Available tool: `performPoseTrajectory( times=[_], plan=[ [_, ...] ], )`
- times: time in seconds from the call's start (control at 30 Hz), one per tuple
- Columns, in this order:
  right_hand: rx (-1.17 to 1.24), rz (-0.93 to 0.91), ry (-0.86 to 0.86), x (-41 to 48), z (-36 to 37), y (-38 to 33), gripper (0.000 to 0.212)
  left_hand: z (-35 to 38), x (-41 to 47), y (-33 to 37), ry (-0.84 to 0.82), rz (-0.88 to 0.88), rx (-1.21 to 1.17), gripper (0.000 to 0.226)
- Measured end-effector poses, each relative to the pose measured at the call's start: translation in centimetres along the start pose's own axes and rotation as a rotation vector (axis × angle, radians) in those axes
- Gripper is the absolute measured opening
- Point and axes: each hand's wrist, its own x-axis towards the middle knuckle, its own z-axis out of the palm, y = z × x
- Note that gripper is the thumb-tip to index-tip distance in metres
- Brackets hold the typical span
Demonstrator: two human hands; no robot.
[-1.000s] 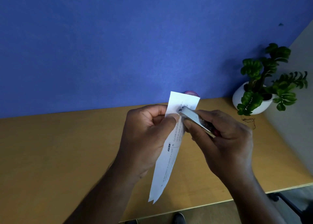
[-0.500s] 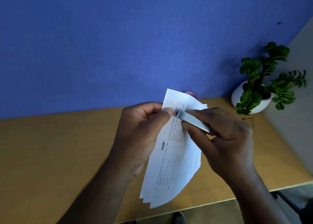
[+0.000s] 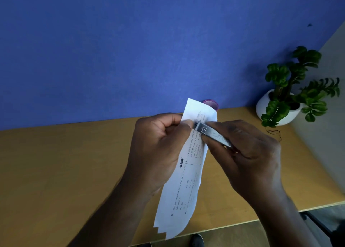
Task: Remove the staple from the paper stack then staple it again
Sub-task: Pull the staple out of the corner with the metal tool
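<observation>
Holding the paper stack up over the smooth wooden desk, the left hand pinches its top edge between thumb and fingers. The sheets are thin, white and printed with small black words, and their bottom corners fan out like little steps. The right hand is wrapped tight around a shiny metal stapler, its tip pressed on the paper just beside the left thumb. Half a second ago the sheets spread wide; now they curl into a narrow strip. A leafy plant in a round white pot sits well beyond the right fingers.
</observation>
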Motion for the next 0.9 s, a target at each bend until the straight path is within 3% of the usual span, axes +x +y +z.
performPoseTrajectory(
  times=[0.63,0.9],
  plan=[
    [0.046,0.082,0.076,-0.9,1.2,0.0,0.024,0.1,0.1,-1.0,-0.041,-0.005,-0.05,0.034],
    [0.25,0.208,0.09,-0.9,1.6,0.5,0.022,0.3,0.2,-1.8,-0.041,-0.084,-0.082,0.029]
  ],
)
